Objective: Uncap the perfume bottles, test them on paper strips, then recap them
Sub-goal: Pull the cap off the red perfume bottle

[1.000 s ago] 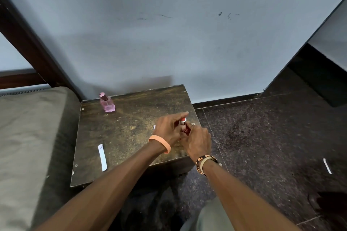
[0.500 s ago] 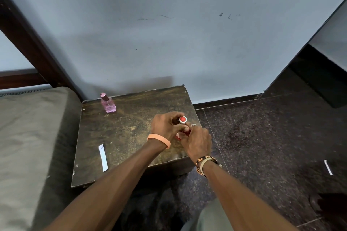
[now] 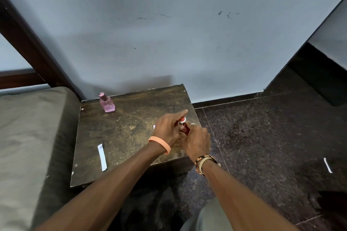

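Both hands meet over the right side of a low dark table (image 3: 116,133). My right hand (image 3: 197,140) grips the body of a small red perfume bottle (image 3: 185,129), mostly hidden by fingers. My left hand (image 3: 169,127) pinches its red cap (image 3: 182,119), index finger stretched out; whether the cap sits on the bottle or just off it I cannot tell. A pink perfume bottle (image 3: 107,103) with a dark pink cap stands upright at the table's back left. One white paper strip (image 3: 102,156) lies at the front left. The corner of another strip (image 3: 154,127) peeks out beside my left hand.
A grey cushion (image 3: 32,137) with a dark wooden frame borders the table on the left. A blue-grey wall stands right behind. Dark speckled floor (image 3: 262,137) spreads to the right, with a white paper strip (image 3: 327,165) lying on it.
The red cap's top face showed between my fingers half a second ago; now it is tilted and my left index finger points out straight. Both hands stay at the same spot.
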Available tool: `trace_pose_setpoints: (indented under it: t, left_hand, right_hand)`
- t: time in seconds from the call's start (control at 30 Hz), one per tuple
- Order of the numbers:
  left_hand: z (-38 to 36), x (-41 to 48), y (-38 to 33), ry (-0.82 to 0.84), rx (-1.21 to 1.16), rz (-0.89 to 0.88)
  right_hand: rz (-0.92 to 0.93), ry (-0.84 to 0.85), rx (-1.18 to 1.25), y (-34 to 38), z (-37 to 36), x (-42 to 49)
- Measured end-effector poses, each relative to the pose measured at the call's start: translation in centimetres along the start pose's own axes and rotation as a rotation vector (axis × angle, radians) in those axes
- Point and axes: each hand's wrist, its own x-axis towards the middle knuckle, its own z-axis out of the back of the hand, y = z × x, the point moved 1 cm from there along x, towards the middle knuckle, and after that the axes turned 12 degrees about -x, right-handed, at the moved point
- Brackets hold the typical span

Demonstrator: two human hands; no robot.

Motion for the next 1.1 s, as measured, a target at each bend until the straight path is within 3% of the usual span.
trace_pose_setpoints:
  t: [0.2, 0.37, 0.53, 0.73, 0.9, 1.1]
  left_hand:
    - [0.61, 0.30, 0.40, -0.095, -0.071, 0.035]
    - [0.19, 0.02, 0.17, -0.004, -0.024, -0.004]
    - [0.40, 0.24, 0.54, -0.080, 0.007, 0.009]
    - [0.10, 0.27, 0.13, -0.002, -0.006, -0.007]
    - [0.66, 0.52, 0.17, -0.070, 0.007, 0.011]
    - [0.48, 0.36, 0.75, 0.034, 0.032, -0.044]
  right_hand:
    - [0.004, 0.014, -0.004, 0.11, 0.01, 0.01]
    - [0.010, -0.004, -0.005, 0.15, -0.09, -0.01]
    - [0.006, 0.011, -0.006, 0.23, 0.06, -0.04]
    - [0.001, 0.000, -0.006, 0.19, -0.14, -0.01]
    - [-0.006, 0.021, -0.016, 0.04, -0.01, -0.05]
    - [-0.025, 0.002, -0.011, 0.10, -0.19, -0.01]
